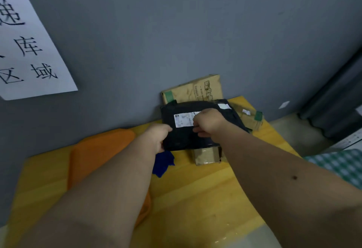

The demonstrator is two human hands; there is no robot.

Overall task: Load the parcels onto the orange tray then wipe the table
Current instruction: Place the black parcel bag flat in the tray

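A black plastic parcel [186, 136] with a white label lies over other parcels at the back of the yellow table [205, 193]. My left hand [157, 137] grips its near left corner. My right hand [208, 123] pinches its top by the label. Under it sits a small taped cardboard box [206, 155]. A flat brown carton [195, 90] leans on the wall behind, and a brown parcel [252, 118] with green tape lies to the right. The orange tray [98, 149] is on the left, partly hidden by my left forearm. A blue cloth [163, 162] lies beside the tray.
A grey wall [176, 32] stands close behind the table, with a white paper sign [29, 48] at the upper left. A green checked cloth [340, 163] shows at the right edge. Floor and a dark fixture lie beyond the table's right side.
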